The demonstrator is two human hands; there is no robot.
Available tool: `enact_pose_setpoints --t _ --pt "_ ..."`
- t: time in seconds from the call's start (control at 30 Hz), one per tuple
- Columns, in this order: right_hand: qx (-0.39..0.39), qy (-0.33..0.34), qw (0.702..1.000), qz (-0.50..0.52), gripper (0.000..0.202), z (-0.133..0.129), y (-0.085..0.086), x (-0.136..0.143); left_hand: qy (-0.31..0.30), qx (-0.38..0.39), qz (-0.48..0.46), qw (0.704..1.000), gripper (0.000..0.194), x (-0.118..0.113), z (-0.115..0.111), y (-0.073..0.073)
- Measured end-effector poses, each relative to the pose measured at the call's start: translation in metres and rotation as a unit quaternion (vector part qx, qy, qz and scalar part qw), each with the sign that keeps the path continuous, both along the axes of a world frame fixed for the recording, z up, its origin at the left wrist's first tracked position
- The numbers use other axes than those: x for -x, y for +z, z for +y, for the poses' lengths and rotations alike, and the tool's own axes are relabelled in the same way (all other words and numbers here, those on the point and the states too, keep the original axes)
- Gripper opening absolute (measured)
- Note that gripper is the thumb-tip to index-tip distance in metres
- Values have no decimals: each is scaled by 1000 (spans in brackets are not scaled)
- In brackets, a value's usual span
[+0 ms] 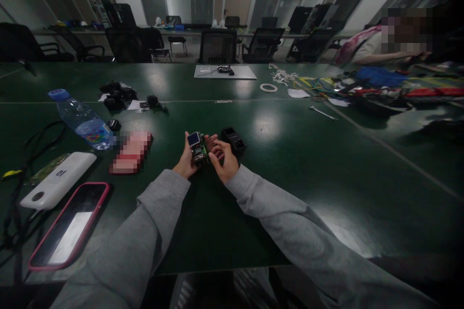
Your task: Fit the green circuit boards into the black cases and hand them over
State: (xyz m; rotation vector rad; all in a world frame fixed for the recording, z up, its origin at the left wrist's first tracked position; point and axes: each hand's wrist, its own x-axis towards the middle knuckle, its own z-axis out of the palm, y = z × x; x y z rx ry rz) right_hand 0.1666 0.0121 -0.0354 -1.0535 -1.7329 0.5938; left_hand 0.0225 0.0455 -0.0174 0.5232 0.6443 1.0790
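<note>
My left hand is closed around the left side of a green circuit board, which carries a small square screen at its upper end. The board is held just above the table, screen facing up. At its right edge is my right hand, its fingers curled and its thumb and forefinger close together on the board's edge. The exact contact there is too small to make out. Just beyond my right hand, a black plastic housing with openings in its face lies on the table.
Left on the green table are a water bottle, a white power bank, a pink-edged phone, a blurred red item and dark cables. A wrench, white ring and tangled wires lie right; a person sits beyond.
</note>
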Motion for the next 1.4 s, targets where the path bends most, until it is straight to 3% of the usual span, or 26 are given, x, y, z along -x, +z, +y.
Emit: enact_pose_setpoints --t 0.13,0.27,0.47,0.63,0.8,0.97,1.1,1.23,1.4 --pt "105 77 984 121 65 -3 -11 19 -4 -1 -20 1000 76 -1 2 -3" --pt "123 111 975 150 82 1 -14 20 10 19 -53 998 72 -5 2 -1" --pt "79 74 986 130 77 3 -18 16 3 25 -30 999 72 -6 0 5" --pt "-57 -72 995 38 66 3 -11 10 19 30 19 999 69 -7 -4 11" --pt "-157 -150 975 -38 57 4 -5 5 79 19 52 995 45 -14 -7 13" --pt "-181 -136 969 -101 61 6 -8 2 90 -27 55 994 35 -19 -13 14" --pt "-184 -100 969 -131 69 7 -10 1 127 -15 62 990 27 -21 -15 14" --pt "-177 -55 973 -135 76 8 -10 2 137 -13 83 987 30 -17 -13 12" --pt "-183 -54 976 -100 58 4 -4 4 123 16 62 990 32 -8 -7 11"
